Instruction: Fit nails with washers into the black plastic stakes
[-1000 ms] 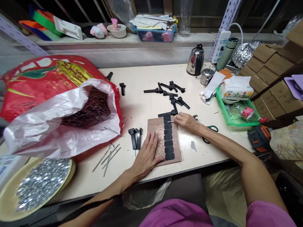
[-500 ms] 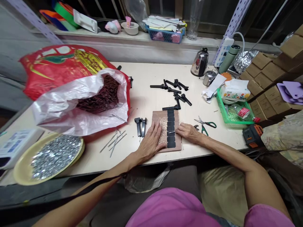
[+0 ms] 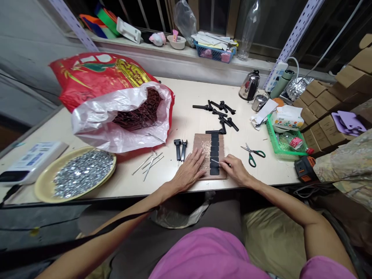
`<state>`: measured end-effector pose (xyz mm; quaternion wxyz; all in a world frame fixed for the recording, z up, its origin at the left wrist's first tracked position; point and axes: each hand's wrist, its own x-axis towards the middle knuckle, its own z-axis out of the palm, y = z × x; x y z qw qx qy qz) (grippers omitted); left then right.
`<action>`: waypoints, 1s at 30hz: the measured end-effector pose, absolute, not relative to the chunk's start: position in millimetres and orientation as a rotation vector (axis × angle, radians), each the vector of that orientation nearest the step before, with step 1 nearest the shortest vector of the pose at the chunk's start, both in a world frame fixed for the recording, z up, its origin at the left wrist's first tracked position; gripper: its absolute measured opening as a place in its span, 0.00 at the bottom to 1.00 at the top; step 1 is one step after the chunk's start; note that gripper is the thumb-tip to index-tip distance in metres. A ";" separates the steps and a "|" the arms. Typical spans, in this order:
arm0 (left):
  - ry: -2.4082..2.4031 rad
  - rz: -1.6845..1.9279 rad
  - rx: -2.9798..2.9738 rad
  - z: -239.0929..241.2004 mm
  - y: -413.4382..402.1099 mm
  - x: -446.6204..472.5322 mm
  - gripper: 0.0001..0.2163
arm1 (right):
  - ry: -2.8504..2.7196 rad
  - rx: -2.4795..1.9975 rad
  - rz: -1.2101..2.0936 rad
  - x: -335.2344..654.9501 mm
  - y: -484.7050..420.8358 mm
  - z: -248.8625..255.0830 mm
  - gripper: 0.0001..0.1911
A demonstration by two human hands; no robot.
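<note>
A brown board (image 3: 200, 138) with a column of black rectangular pieces (image 3: 214, 148) lies near the table's front edge. My left hand (image 3: 188, 170) rests flat on the board's left part, fingers stretched, over pale speckles. My right hand (image 3: 236, 169) is closed at the board's right edge around a slim tool with a silver tip (image 3: 215, 161). That tip lies over one of the lower black pieces; my fingers hide most of its dark handle, so its exact kind is unclear. Left of the board are two black-handled tools (image 3: 181, 150). Green-handled scissors (image 3: 253, 154) lie open on the right.
Several black T-shaped parts (image 3: 222, 112) lie behind the board. On the left are a red sack (image 3: 95, 83) of brown sticks, a yellow bowl (image 3: 43, 186) of shiny silver bits, and thin metal strips (image 3: 149, 166). A green basket (image 3: 276, 145) and a kettle (image 3: 250, 85) stand right.
The whole view has shifted, so the table's things appear farther right. My right hand has turned slightly, and the tool's tip now slants across the black piece. My left hand stays on the board.
</note>
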<state>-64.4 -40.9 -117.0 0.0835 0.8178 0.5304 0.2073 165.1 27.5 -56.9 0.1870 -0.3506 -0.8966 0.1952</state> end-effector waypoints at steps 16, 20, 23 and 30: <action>1.597 0.606 2.498 -130.0 -39.0 -61.6 0.33 | -2.922 -0.114 -0.048 171.3 86.0 -83.7 0.18; 1.585 0.616 2.446 -129.3 -39.5 -61.9 0.33 | -2.728 -0.446 0.173 184.9 50.4 -77.3 0.17; 1.567 0.646 2.373 -124.7 -40.5 -61.4 0.31 | -2.515 -0.730 0.481 181.7 37.0 -66.2 0.15; 1.387 0.995 2.033 -83.4 -35.7 -55.0 0.21 | -2.319 -0.857 0.781 165.2 12.7 -44.6 0.12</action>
